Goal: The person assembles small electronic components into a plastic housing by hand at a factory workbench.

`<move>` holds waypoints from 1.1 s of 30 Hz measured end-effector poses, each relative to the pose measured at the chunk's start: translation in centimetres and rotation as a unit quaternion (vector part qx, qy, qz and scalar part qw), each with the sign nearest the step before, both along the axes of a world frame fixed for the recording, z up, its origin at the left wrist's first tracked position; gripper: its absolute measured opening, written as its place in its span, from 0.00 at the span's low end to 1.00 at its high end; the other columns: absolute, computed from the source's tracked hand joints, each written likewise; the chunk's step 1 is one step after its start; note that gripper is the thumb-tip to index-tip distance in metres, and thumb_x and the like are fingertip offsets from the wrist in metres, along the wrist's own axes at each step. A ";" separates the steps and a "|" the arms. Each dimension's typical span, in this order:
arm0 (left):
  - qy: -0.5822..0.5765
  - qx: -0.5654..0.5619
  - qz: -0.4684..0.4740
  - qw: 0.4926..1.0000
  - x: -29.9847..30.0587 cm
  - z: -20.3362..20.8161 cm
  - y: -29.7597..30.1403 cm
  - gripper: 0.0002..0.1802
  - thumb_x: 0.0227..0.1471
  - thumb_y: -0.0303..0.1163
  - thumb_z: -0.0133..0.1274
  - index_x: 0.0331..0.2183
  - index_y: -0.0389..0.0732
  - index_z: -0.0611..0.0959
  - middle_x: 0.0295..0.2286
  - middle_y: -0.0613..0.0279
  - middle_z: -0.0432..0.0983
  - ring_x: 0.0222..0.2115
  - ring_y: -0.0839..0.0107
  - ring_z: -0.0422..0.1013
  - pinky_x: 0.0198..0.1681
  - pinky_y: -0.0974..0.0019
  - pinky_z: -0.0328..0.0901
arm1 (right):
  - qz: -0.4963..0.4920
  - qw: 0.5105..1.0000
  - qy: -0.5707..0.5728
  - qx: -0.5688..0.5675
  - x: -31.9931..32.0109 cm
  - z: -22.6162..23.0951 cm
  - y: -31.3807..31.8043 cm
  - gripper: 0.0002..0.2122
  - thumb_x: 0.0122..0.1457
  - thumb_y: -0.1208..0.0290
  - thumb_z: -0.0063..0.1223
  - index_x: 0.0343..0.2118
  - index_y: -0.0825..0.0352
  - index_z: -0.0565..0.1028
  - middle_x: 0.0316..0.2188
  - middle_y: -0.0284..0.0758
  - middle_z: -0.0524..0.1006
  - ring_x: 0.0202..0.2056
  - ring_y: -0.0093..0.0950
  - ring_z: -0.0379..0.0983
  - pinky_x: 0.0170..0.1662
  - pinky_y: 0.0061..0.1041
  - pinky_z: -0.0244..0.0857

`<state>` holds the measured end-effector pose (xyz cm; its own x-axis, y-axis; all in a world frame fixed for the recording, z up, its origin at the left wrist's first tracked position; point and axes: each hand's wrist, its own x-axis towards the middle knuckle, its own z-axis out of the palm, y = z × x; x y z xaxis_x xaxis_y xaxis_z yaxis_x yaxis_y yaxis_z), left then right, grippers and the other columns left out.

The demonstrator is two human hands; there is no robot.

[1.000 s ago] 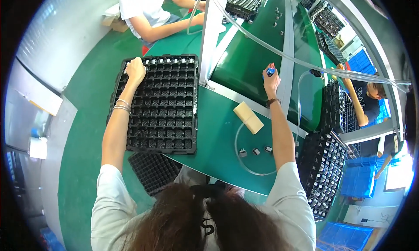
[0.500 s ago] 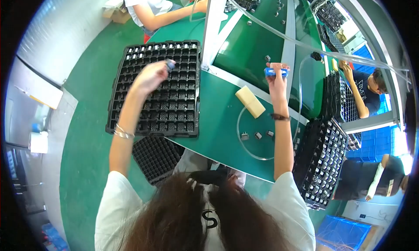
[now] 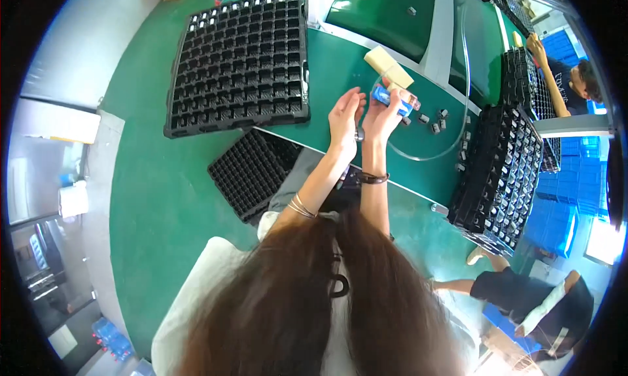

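My left hand is over the near edge of the green worktable, its fingers partly curled. A small grey metal part shows against its lower palm, on the side facing my right hand; the grip on it is partly hidden. Close beside it, my right hand is closed around a small blue block-like object with a clear or brownish end, its kind unclear. Beyond that hand lies a pale yellow block. Several small metal parts are scattered on the table to its right.
A black compartment tray, with small parts along its far rows, overhangs the table's left side. Another black tray sits lower. Filled black trays stand at right. Clear tubing loops over the table. Two other people are at the right.
My left hand has moved right from over the large tray to beside my right hand. My right hand has come nearer, still with the blue object. The view has shifted.
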<state>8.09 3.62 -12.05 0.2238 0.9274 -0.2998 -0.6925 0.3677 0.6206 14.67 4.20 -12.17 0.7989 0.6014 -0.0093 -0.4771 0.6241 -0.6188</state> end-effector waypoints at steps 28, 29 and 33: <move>0.071 0.194 -0.125 0.971 -7.5 8.1 -4.6 0.22 0.48 0.21 0.48 0.47 0.37 0.65 0.42 0.55 0.67 0.44 0.72 0.63 0.47 0.70 0.57 | 0.146 0.986 -0.025 -0.081 -3.2 7.2 -10.8 0.15 0.57 0.60 0.43 0.42 0.64 0.64 0.34 0.32 0.70 0.32 0.19 0.67 0.32 0.18 0.62; 0.074 0.173 -0.174 0.966 -8.1 8.2 -4.7 0.21 0.48 0.22 0.48 0.47 0.35 0.66 0.42 0.55 0.67 0.43 0.71 0.64 0.47 0.70 0.58 | 0.147 0.985 -0.026 -0.082 -3.1 7.6 -11.0 0.15 0.57 0.60 0.43 0.42 0.64 0.64 0.34 0.32 0.70 0.32 0.19 0.67 0.32 0.18 0.62; 0.009 0.100 -0.218 0.971 -8.3 9.7 -5.6 0.18 0.51 0.25 0.47 0.45 0.32 0.69 0.41 0.54 0.68 0.41 0.69 0.66 0.48 0.69 0.59 | 0.151 0.984 -0.061 -0.072 -3.2 8.9 -11.5 0.15 0.57 0.61 0.40 0.42 0.65 0.63 0.36 0.34 0.69 0.32 0.21 0.65 0.35 0.19 0.60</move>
<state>-0.24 -1.95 -2.38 0.6041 0.7860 -0.1312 -0.4875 0.4947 0.7195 11.49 -7.30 -3.22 0.5835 0.8117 -0.0263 -0.5445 0.3670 -0.7543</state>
